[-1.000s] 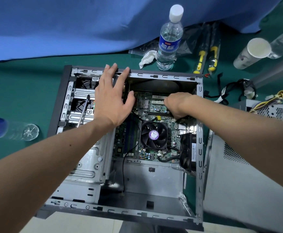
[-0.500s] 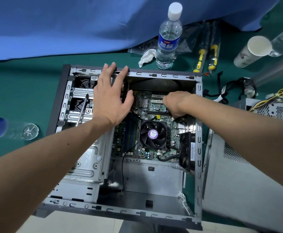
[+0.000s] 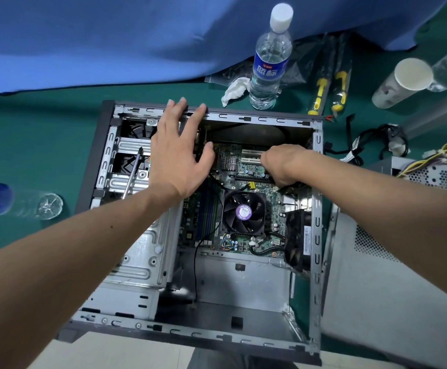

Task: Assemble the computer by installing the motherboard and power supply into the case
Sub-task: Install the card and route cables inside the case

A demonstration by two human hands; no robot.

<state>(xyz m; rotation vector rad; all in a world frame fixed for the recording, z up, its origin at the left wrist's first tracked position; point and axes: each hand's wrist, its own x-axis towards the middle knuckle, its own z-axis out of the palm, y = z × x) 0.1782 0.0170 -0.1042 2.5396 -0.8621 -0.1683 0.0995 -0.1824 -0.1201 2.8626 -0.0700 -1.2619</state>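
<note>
Head view: left hand (image 3: 176,158), fingers (image 3: 176,109) spread, braces the case (image 3: 316,209) rim while right hand (image 3: 281,166), fingers curled under and unreadable, seats the motherboard (image 3: 243,187) inside.

Both forearms are bare to the frame's edge, with no sleeve, glove, watch or ring showing on them. The left hand (image 3: 176,155) and right hand (image 3: 283,166) are bare too. A small dark mole marks the left forearm, well back from the wrist.

We count one open case (image 3: 316,198) holding one motherboard (image 3: 246,182), and two hands. On the surface (image 3: 31,134) we see two water bottles, one standing (image 3: 269,62) and one lying (image 3: 1,199). One paper cup (image 3: 403,81) and two yellow-handled tools (image 3: 328,86) lie there too.
</note>
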